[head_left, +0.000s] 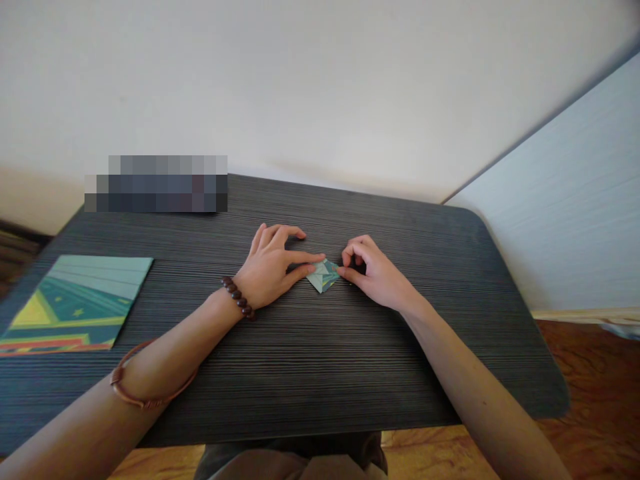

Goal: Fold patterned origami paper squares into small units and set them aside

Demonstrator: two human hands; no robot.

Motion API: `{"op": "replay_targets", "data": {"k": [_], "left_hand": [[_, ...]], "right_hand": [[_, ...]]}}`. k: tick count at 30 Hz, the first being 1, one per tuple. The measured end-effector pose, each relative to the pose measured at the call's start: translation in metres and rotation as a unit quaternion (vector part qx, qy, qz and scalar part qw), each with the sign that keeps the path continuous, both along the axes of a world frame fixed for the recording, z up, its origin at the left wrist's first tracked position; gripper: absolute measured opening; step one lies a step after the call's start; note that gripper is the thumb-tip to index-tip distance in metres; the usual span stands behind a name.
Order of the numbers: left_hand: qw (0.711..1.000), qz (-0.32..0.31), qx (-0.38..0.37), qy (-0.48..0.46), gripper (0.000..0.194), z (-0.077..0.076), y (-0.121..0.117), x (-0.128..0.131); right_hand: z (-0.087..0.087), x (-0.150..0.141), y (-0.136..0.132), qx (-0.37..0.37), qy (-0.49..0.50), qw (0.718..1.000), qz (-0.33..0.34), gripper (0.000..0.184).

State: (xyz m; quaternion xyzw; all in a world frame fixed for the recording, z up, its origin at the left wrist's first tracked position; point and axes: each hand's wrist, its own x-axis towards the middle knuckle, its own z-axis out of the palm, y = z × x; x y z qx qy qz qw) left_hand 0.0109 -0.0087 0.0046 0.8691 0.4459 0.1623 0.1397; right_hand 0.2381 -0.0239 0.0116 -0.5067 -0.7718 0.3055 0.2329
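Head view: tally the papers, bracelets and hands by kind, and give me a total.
Papers: 2 (small folded paper, large printed paper)
Bracelets: 2 (dark beaded bracelet, brown cord bracelet)
Hands: 2 (left hand, right hand)
Total: 6

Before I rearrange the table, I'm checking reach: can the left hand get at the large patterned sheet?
Likely yes: the large sheet lies near the left forearm, nothing visible covering it, though the left hand would first leave the folded paper.
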Motion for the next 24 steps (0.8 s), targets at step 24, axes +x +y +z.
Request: {"op": "replay_targets", "data": {"k": [24], "left_hand": [[0.997,-0.003,0.070,0.028,0.027,-0.001,-0.012,0.005]], "right_hand": [[-0.008,-0.013,-0.007,0.062,-0.021,0.996,-0.057,0.008]]}}
